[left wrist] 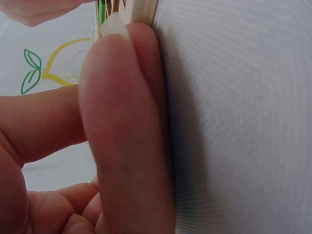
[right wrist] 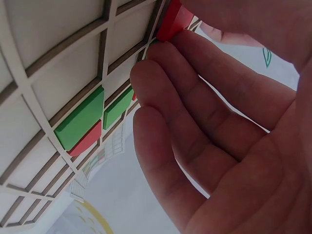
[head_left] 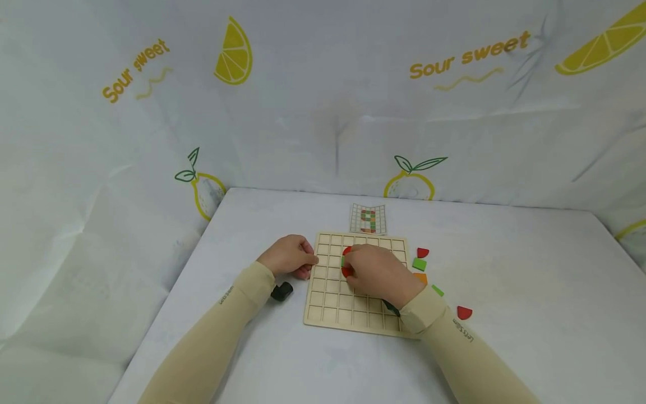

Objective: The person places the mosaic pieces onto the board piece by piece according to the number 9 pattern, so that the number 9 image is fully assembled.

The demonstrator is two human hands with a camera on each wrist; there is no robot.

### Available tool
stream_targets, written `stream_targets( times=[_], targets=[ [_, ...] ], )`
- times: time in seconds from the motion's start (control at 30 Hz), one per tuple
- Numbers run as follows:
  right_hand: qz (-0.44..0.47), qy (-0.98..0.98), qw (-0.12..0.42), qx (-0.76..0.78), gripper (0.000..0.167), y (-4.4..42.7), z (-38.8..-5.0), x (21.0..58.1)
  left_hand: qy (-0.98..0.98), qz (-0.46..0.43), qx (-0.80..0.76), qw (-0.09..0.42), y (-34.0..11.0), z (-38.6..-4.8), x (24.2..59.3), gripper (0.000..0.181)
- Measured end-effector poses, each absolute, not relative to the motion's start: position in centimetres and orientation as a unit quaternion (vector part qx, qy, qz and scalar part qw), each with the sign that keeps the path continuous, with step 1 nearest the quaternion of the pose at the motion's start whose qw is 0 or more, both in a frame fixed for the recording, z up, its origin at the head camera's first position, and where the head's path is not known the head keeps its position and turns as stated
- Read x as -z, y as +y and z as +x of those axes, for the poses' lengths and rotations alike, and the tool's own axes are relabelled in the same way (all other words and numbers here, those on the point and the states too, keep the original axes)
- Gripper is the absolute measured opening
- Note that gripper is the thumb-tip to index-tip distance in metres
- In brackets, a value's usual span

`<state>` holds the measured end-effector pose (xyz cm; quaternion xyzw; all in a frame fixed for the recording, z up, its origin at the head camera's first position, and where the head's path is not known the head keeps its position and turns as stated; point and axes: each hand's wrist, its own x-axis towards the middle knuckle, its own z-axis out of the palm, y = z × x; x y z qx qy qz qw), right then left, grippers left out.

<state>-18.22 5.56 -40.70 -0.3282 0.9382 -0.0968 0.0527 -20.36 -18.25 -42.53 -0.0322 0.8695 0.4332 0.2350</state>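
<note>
With the fingertips of my left hand (left wrist: 127,126) I hold a wooden board (left wrist: 143,10) by its edge on the white desk (left wrist: 243,117); a green piece (left wrist: 101,10) shows beyond.

A creased white cloth wall (head_left: 303,140) rises behind the white bench (head_left: 530,292) and runs along its left side. Printed on it are yellow lemon slices (head_left: 234,53), outlined lemons (head_left: 208,193) with green leaves (head_left: 429,163), and orange "Sour sweet" lettering (head_left: 469,54) above wavy lines (head_left: 468,79). The light is pale and soft.
</note>
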Motion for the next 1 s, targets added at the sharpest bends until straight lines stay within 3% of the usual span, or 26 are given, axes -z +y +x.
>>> stream_targets(
  times=[1.0],
  targets=[
    [-0.323,0.940,0.057,0.092,0.023,5.55,-18.14,40.47,0.872,-0.037,-0.427,0.237,-18.26,-20.44,42.62,0.020]
  ],
)
